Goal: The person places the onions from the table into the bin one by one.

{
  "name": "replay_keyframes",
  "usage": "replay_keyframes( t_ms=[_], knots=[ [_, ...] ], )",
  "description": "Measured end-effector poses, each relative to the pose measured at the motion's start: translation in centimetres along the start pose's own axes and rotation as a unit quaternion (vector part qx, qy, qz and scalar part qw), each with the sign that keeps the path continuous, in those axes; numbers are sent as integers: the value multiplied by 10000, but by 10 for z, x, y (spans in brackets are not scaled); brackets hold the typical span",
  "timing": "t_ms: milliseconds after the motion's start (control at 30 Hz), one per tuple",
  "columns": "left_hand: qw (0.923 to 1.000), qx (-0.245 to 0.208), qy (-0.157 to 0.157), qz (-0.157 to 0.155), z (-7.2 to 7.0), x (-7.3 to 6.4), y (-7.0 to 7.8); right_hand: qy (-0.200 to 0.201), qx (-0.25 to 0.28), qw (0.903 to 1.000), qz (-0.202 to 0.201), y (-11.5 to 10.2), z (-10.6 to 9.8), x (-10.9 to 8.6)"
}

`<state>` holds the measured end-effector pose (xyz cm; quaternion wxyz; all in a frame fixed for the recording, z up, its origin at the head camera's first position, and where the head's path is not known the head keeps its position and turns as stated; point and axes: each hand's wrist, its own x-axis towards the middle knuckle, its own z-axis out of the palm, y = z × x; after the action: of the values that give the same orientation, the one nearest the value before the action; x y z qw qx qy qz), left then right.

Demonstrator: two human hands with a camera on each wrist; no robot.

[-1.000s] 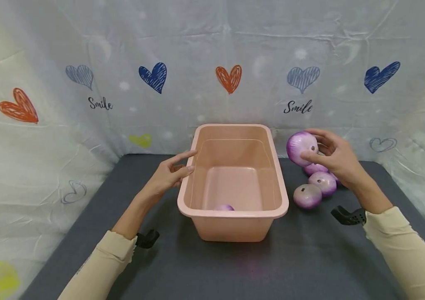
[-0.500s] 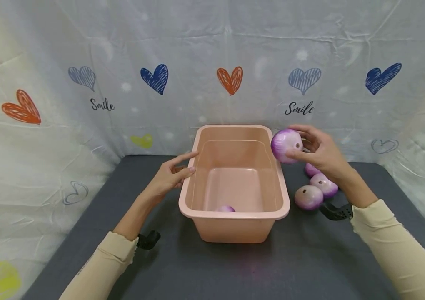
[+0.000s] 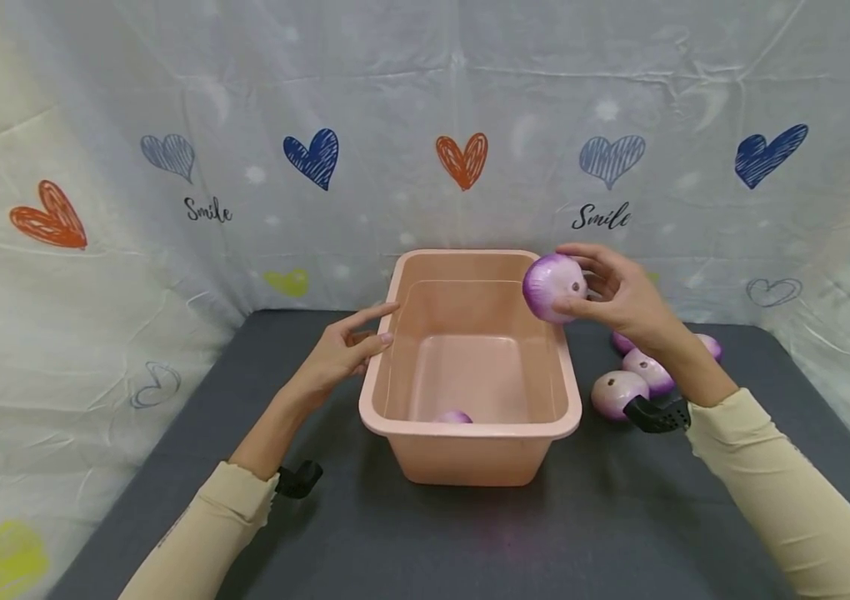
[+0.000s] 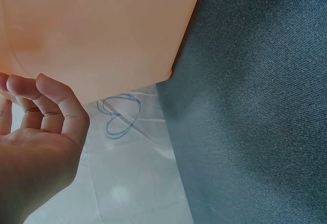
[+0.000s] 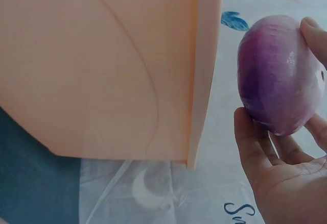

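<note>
A peach plastic basin [image 3: 470, 457] stands in the middle of the table. My left hand [image 3: 335, 354] holds its left rim, index finger and thumb over the edge and the other fingers curled below; the left wrist view shows these curled fingers [image 4: 56, 94] beside the outer wall. My right hand [image 3: 620, 300] grips a purple-and-white onion [image 3: 545, 287] between thumb and fingers, raised over the basin's far right rim. From the right wrist, the onion [image 5: 276, 76] appears beside the rim. Another onion [image 3: 455, 417] lies in the basin, mostly hidden by the front wall.
Several more onions [image 3: 618, 393] are grouped on the dark tablecloth [image 3: 425, 542] right of the basin, partly covered by my right arm and its black wrist strap [image 3: 653, 415]. A white curtain [image 3: 387, 100] printed with hearts hangs behind and at the sides.
My right hand has carried the onion leftward, from above the onion group to over the basin's right rim. The left hand and basin have stayed put.
</note>
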<state>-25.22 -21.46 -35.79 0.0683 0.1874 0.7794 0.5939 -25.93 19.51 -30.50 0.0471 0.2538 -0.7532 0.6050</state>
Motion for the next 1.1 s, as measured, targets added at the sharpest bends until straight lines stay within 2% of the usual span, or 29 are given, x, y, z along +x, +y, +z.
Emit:
replay_keyframes(
  t_ms=[200, 433, 767, 1000, 1100],
  knots=[
    [10000, 47, 14, 7, 1, 0, -1, -173, 162, 9995, -226, 5, -3, -3],
    [10000, 34, 61, -3, 2, 1, -2, -120, 266, 9994, -183, 9, -14, -11],
    [9999, 34, 96, 3, 2, 0, 0, 81, -235, 9997, 52, 19, -32, -26],
    [9999, 0, 90, -76, 2, 1, 1, 26, -366, 9993, 68, 28, -44, -38],
    [9999, -34, 88, -111, 2, 1, 1, 4, -459, 9987, 199, 32, -49, -45]
  ],
)
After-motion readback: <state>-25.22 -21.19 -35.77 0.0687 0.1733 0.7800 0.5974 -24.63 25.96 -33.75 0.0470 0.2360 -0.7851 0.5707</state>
